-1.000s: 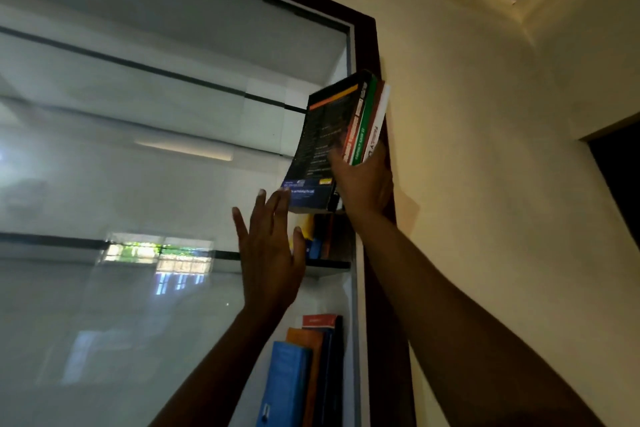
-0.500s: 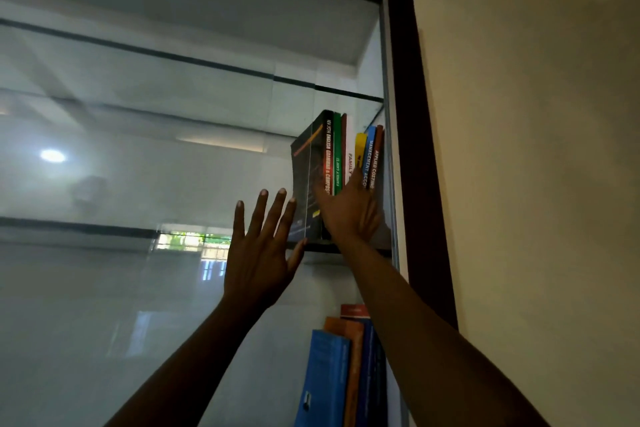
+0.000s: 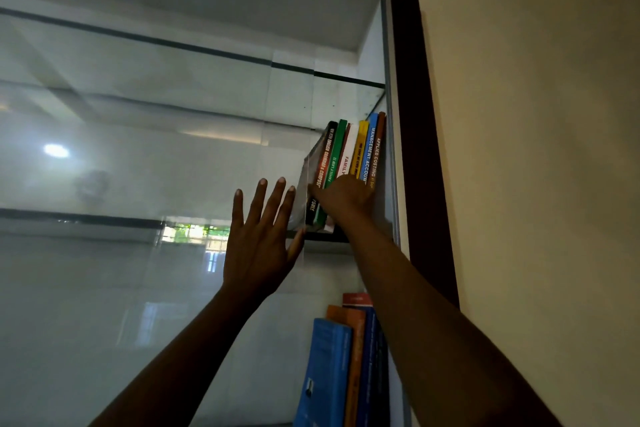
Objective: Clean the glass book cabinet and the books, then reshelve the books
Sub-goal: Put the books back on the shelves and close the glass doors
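Overhead, the left hand (image 3: pixel 258 239) lies flat, fingers spread wide, on the cabinet's glass door (image 3: pixel 138 149). The right hand (image 3: pixel 346 198) presses the spines of the upright books (image 3: pixel 349 149) at the right end of the upper shelf (image 3: pixel 322 236); whether its fingers grip them, I cannot tell.

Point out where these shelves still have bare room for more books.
Upper shelf: bare behind the glass pane from the black-spined book leftward, past the left hand. Lower shelf: bare left of the blue book. The compartment above the leaning books looks empty too. Crowded: the right end against the dark frame, where the right hand rests on the spines.
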